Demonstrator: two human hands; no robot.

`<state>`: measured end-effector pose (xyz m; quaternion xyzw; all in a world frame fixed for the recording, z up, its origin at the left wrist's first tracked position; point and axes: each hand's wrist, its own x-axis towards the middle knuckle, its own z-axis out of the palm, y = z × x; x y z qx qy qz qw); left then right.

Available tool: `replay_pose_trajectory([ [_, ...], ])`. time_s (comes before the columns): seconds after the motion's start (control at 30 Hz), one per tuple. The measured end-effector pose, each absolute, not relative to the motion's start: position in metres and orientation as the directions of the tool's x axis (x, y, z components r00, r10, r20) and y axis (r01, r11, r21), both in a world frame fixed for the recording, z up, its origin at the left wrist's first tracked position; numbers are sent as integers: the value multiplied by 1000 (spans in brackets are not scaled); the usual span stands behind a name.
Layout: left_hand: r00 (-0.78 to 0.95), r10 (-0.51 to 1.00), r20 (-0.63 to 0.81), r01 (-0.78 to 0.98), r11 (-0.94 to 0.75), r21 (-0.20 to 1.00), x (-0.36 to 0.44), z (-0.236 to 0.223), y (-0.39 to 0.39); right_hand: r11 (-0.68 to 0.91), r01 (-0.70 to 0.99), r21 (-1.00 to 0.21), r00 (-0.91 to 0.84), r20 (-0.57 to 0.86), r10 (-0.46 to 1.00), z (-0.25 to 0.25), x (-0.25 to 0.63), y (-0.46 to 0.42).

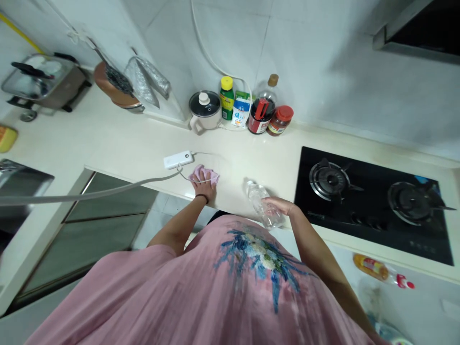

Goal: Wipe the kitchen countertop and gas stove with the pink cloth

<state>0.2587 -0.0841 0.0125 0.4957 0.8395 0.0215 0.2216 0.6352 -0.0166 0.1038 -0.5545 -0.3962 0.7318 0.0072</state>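
Observation:
My left hand (203, 186) is pressed down on a crumpled pink cloth (212, 175) near the counter's front edge, its fingers holding the cloth against the surface. A thin white cord crosses over the fingers. To the right, a clear plastic bottle (259, 195) is tilted at the counter's edge, its top pointing away from me. My right hand (282, 205) is closed around the bottle's lower part from the right side; some fingers are hidden by it. Just behind the cloth lies a white power strip (178, 159).
A black gas stove (373, 206) occupies the right counter. Along the wall stand a small lidded pot (205, 111), a green bottle (226, 98), a seasoning bag (240, 112), a dark sauce bottle (259, 122) and a red-lidded jar (279, 120). A grey cable (108, 191) crosses the left side.

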Motion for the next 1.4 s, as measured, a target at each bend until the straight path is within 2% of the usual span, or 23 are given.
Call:
replay_pose_trajectory([
  [0.13, -410, 843, -347, 832, 502, 235, 257, 11, -84, -661, 411, -628, -418, -774, 476, 102, 664, -29],
  [0.3, -388, 855, -344, 855, 474, 212, 254, 16, -80, -540, 313, -782, -364, -623, 692, 112, 705, -50],
  [0.4, -399, 843, -359, 853, 486, 192, 254, 19, -76, -473, 249, -845, -210, -524, 826, 116, 728, -66],
  [0.53, -431, 835, -342, 848, 505, 163, 263, 18, -69, -363, 156, -919, 93, -352, 931, 116, 761, -88],
  [0.63, -389, 859, -334, 870, 462, 174, 281, 16, -62, -260, 131, -957, 345, -202, 916, 113, 784, -97],
  [0.73, -299, 889, -347, 901, 382, 204, 311, 16, -57, -179, 141, -974, 545, -75, 835, 105, 801, -96],
  [0.93, -4, 904, -427, 974, 100, 203, 390, 23, -56, -79, 125, -989, 707, 33, 706, 76, 820, -82],
  [1.03, 210, 865, -455, 968, -117, 224, 430, 24, -60, -85, 103, -991, 737, 18, 676, 62, 821, -79],
  [1.17, 451, 787, -421, 887, -344, 307, 477, 18, -56, -83, 120, -989, 696, 24, 717, 52, 819, -83],
  [1.23, 501, 771, -393, 861, -396, 319, 494, 15, -45, -129, 166, -978, 671, 17, 741, 45, 817, -95],
  [1.3, 519, 770, -371, 850, -418, 322, 505, 12, -28, -243, 241, -940, 673, -19, 739, 33, 813, -116],
  [1.4, 501, 790, -352, 858, -401, 320, 506, 10, 5, -435, 405, -804, 667, -65, 742, 12, 804, -156],
])
